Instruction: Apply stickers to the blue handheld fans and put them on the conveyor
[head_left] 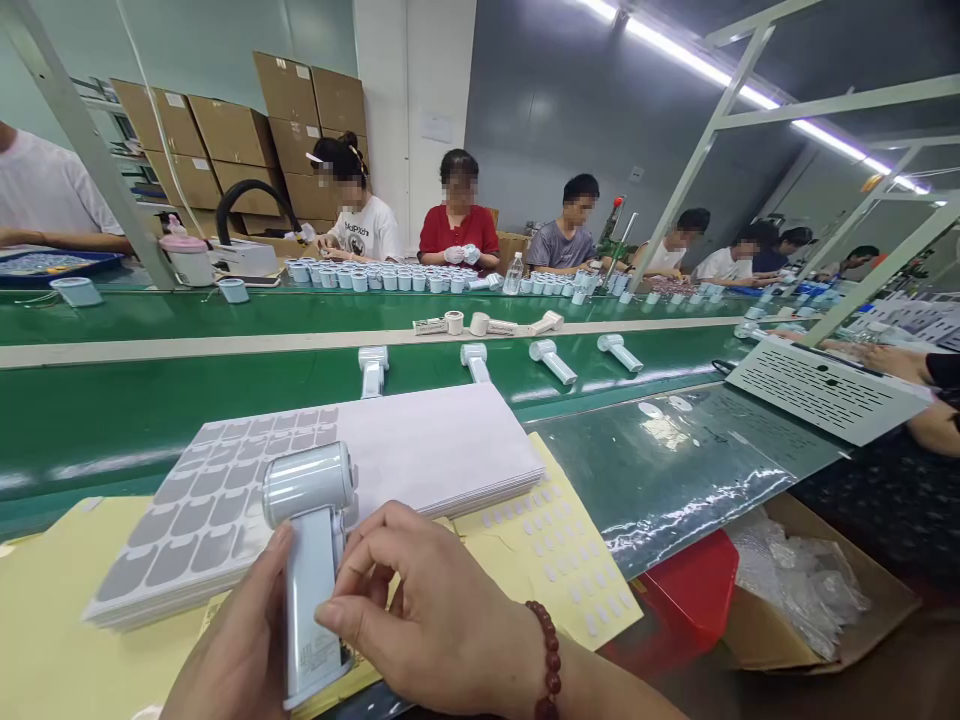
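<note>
My left hand [240, 640] wraps the handle of a pale blue handheld appliance [313, 590] from the lower left, keeping it upright with its round head [307, 485] at the top. My right hand [424, 610] pinches the same handle from the right, its fingertips on the side just below the head. A dark beaded bracelet [549, 655] circles my right wrist. Behind the appliance lies a stack of grey rounded-label sheets [202, 510], and beside it a yellow backing sheet with small white labels [559, 555].
A green conveyor belt [247, 430] crosses the view, carrying several similar appliances [553, 361]. Co-workers sit beyond it behind rows of pale blue parts. A perforated metal panel [829, 390] stands at right; a red bin [679, 595] and cardboard box of plastic bags [806, 590] sit lower right.
</note>
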